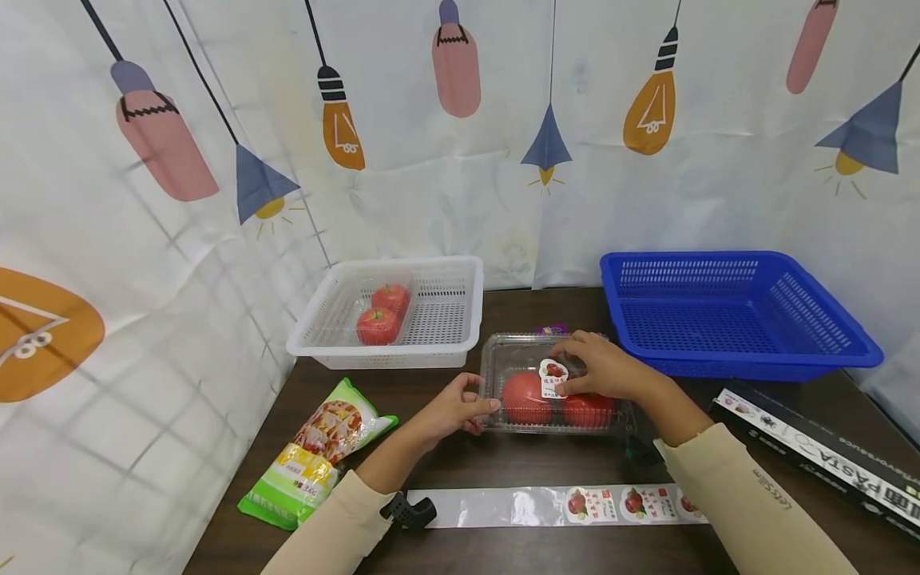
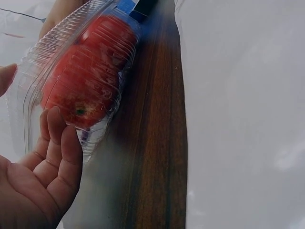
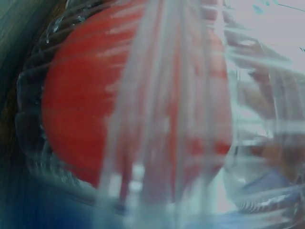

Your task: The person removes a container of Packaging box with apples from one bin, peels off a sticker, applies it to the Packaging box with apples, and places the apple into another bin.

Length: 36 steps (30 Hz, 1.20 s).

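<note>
A clear plastic clamshell box (image 1: 517, 351) with two red apples (image 1: 527, 398) inside lies on the dark table. My left hand (image 1: 455, 406) holds its left side, the thumb above and the fingers against the end wall; in the left wrist view the fingers (image 2: 71, 152) touch the plastic near one apple. Over the lid, my right hand (image 1: 596, 367) pinches a white fruit sticker (image 1: 552, 378) between thumb and forefinger at its right side. Whether the sticker lies fully against the lid is hard to tell. The right wrist view shows an apple (image 3: 86, 105) through ribbed plastic.
Behind stand a white basket (image 1: 398, 357) with another box of apples and a blue basket (image 1: 740, 363). A green snack bag (image 1: 316, 455) lies left, a long black pasta box (image 1: 826, 459) right. In front runs a strip of stickers (image 1: 503, 509).
</note>
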{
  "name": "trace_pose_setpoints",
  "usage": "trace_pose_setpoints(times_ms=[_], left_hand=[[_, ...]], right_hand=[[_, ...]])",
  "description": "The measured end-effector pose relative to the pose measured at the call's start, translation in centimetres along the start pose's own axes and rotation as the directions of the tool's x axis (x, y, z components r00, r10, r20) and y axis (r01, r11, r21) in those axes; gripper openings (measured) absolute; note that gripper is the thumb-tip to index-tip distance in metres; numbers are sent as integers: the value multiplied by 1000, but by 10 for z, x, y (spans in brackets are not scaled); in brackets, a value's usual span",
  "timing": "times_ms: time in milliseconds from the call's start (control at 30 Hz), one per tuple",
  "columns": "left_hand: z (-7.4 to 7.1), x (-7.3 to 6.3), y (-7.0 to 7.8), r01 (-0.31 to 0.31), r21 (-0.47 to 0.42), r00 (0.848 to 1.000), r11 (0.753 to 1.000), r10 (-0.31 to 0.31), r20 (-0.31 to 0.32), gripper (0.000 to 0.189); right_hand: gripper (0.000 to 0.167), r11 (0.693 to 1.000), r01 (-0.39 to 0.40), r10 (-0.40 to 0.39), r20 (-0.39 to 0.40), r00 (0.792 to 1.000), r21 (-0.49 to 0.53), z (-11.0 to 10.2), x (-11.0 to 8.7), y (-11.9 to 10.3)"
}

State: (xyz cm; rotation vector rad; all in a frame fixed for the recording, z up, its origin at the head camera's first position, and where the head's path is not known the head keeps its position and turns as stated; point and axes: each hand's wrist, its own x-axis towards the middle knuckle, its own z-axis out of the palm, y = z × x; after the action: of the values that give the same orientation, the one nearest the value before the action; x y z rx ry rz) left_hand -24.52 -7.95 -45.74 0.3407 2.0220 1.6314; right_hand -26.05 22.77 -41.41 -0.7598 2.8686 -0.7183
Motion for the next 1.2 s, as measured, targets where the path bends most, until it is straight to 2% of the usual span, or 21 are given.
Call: trace_pose_setpoints(times_ms=[133, 367, 500, 700, 967, 1067, 1200], left_hand=[[-1, 0, 0, -6, 0, 1000, 1000, 6, 5, 64], [-3, 0, 0, -8, -15, 1000, 1000, 8, 19, 67], [-4, 1, -2, -9, -22, 1000, 1000, 9, 15, 70], [-3, -2, -5, -10, -20, 1000, 1000, 10, 19, 68], [3, -13, -1, 7, 11, 999, 1000, -8, 53, 66], [3, -11, 1, 10, 23, 999, 1000, -11, 40, 61], [-2, -2, 0, -13, 32, 998, 999, 15, -65, 59]], right_hand=[[72, 1000, 13, -13, 13, 1000, -18, -2, 0, -2], [73, 1000, -4, 5, 52, 999, -15, -3, 2, -2], [73, 1000, 1, -1, 30, 1000, 10, -1, 1, 1], [58, 992, 26, -12, -117, 993, 120, 12, -16, 6], [26, 973, 90, -21, -304, 953, 214, 15, -66, -1], [20, 937, 111, -5, -306, 952, 330, 13, -89, -6], [14, 856, 159, -26, -267, 963, 492, 12, -112, -9]])
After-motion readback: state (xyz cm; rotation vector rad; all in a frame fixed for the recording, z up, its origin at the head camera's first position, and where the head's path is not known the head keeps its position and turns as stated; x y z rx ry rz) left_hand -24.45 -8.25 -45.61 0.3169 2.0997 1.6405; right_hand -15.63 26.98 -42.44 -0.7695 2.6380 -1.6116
